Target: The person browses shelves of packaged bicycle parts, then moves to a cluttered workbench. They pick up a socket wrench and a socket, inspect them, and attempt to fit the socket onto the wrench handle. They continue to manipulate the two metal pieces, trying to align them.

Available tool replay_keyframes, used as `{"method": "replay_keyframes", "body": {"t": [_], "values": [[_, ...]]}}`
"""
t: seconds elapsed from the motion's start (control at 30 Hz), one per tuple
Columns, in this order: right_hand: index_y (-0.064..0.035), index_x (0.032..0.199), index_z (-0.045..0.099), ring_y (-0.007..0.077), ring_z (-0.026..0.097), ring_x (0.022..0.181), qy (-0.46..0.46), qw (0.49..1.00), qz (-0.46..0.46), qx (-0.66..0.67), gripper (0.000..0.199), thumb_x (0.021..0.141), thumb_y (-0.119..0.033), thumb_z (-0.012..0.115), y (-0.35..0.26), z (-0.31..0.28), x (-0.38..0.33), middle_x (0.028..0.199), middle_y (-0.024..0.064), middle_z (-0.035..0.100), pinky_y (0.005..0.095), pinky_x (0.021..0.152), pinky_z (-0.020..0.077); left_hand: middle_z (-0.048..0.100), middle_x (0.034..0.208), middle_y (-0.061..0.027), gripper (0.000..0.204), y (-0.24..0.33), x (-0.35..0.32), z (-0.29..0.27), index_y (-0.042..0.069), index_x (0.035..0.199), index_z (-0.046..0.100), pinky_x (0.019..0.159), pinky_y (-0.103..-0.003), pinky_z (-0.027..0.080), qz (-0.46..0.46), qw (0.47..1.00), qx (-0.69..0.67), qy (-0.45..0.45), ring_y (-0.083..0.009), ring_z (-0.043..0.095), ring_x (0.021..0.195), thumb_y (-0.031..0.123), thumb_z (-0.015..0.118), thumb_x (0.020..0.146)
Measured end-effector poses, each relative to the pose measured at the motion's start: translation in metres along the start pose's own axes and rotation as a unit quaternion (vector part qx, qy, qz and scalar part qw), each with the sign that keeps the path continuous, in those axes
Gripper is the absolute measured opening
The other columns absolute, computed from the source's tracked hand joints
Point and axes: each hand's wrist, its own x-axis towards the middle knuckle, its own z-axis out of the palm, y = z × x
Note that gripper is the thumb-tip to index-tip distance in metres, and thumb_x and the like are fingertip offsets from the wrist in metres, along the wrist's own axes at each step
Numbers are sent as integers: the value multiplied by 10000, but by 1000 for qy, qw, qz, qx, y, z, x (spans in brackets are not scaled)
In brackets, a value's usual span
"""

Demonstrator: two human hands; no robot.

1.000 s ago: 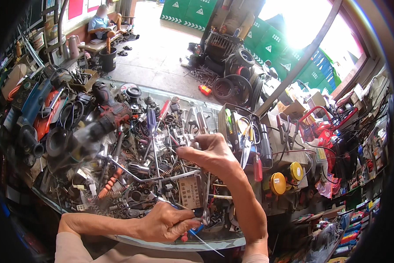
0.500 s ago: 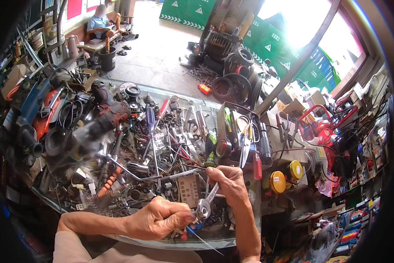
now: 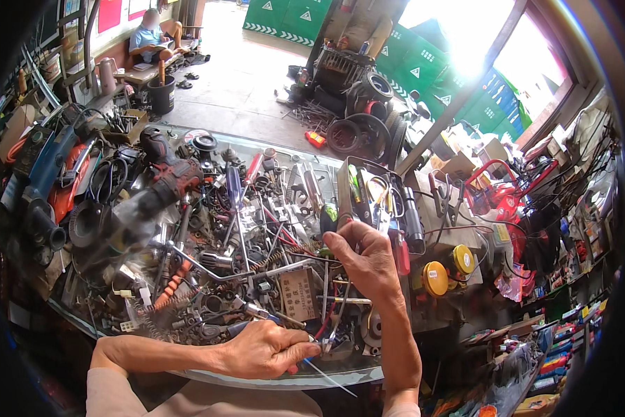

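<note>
Near the table's front edge, my left hand (image 3: pixel 267 349) is closed, thumb and forefinger pinching a small metal part (image 3: pixel 316 342) that its fingers mostly hide. Up and to the right, my right hand (image 3: pixel 368 260) is closed with curled fingers. From beneath it a slim metal wrench (image 3: pixel 337 313), seen nearly edge-on, slants down toward my left fingertips. Whether its end touches the part, I cannot tell. Under both hands lie loose metal parts, springs and a brown printed card (image 3: pixel 298 295). A thin blue-to-white rod (image 3: pixel 330 377) sticks out by my left thumb.
A cordless drill (image 3: pixel 170 184) and a blue power tool (image 3: pixel 48 163) lie at left. Behind my right hand stands a tool tin (image 3: pixel 350 187) with scissors and screwdrivers. Two yellow round lids (image 3: pixel 435 278) are at right. Beyond the table are tyres (image 3: pixel 347 139) and a seated person (image 3: pixel 152 42).
My right hand has risen away from my left, and the wrench has turned from face-on to nearly edge-on. My left hand stays almost in place. The view has shifted slightly.
</note>
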Motion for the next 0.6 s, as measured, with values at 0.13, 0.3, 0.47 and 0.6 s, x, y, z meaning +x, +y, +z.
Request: {"method": "replay_keyframes", "body": {"t": [0.13,0.3,0.47,0.6], "values": [[-13,882,628,12,363,565,59,990,-109,-62,155,906,-163,655,-42,15,-2,615,-60,482,213,483,305,619,534,-42,380,1,-1,1,58,775,597,447,-329,448,-8,1000,10,26,-186,618,469,347,478,990],[-4,954,614,155,544,572,120,941,-264,-175,89,911,-81,603,-74,30,-6,685,91,574,292,530,438,612,517,-48,357,-4,0,4,61,761,580,434,-328,451,17,995,48,87,-196,624,469,324,490,986],[-4,966,612,235,604,582,95,892,-379,-227,146,837,-40,672,-101,56,-35,733,108,603,315,486,483,615,576,-67,294,-60,16,9,61,832,621,487,-328,475,102,979,38,173,-161,600,507,291,514,978],[24,957,638,145,544,523,117,823,-501,-241,219,799,-98,728,-108,84,-65,637,35,556,257,433,437,498,601,1,342,-29,9,-22,50,825,590,514,-285,422,22,979,-80,183,-102,495,553,324,483,999]]}}
